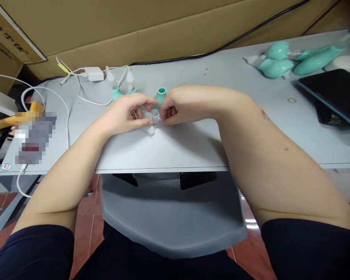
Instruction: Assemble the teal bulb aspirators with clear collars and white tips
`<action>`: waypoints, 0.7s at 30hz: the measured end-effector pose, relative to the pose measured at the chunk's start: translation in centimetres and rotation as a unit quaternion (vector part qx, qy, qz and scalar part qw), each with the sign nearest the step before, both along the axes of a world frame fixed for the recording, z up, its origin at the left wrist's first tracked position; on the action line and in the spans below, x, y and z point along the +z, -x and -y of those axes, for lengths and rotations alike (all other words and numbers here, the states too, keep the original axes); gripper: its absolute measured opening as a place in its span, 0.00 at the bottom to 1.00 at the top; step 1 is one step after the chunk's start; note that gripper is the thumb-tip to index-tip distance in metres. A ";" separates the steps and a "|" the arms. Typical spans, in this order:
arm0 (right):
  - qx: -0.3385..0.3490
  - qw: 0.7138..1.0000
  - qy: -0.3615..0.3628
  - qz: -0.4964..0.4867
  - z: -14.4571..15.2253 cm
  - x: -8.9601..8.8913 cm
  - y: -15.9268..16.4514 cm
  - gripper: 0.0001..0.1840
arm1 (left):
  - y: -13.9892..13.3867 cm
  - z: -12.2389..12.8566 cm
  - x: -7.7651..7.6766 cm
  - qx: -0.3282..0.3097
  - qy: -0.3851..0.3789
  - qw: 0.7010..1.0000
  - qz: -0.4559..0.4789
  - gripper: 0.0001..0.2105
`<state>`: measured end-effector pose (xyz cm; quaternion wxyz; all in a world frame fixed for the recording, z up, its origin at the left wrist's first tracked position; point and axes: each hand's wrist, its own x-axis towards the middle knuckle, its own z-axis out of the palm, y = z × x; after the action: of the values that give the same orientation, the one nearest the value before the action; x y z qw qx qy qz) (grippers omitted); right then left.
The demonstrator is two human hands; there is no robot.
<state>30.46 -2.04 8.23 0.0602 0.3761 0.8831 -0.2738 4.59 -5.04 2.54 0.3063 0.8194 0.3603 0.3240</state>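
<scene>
A small clear plastic piece with a round open mouth (155, 116) is between my hands, low over the grey desk. My left hand (131, 112) reaches in from the left, its thumb tip against the piece and its index finger arched above. On the other side, my right hand (175, 109) has curled fingers, with the tips pinched at the piece's right edge. Just below lies a small white rounded tip (151, 131); whether it joins the clear piece I cannot tell. Behind my fingers stands a teal bulb-shaped part with an open neck (161, 93), partly hidden.
Two teal bases with white droplet-shaped tops (116, 91) (130, 79) stand behind my left hand. A white charger (93, 74) and cables lie farther back. Several teal bulbs (278, 68) and a dark tablet (335, 93) are at right. A blurred phone (36, 140) lies left.
</scene>
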 end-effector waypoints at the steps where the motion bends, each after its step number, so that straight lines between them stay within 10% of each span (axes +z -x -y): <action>1: 0.003 1.000 0.007 -0.011 -0.1 -0.2 0.0 0.03 | -0.1 -0.1 -0.1 -0.006 0.006 1.000 -0.010 0.19; 12: -0.068 0.980 0.053 -0.177 0.2 -0.1 0.1 0.06 | 0.2 -0.6 -0.8 0.031 0.060 0.998 0.020 0.15; 21: -0.120 0.841 0.110 -0.517 0.3 -2.3 1.6 0.09 | 0.9 -3.0 -2.2 0.072 0.030 0.985 0.154 0.36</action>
<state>28.86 -2.32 5.93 -0.3972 0.2741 0.6982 -0.5289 3.70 -2.07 0.30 0.3578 0.7223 0.3767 0.4565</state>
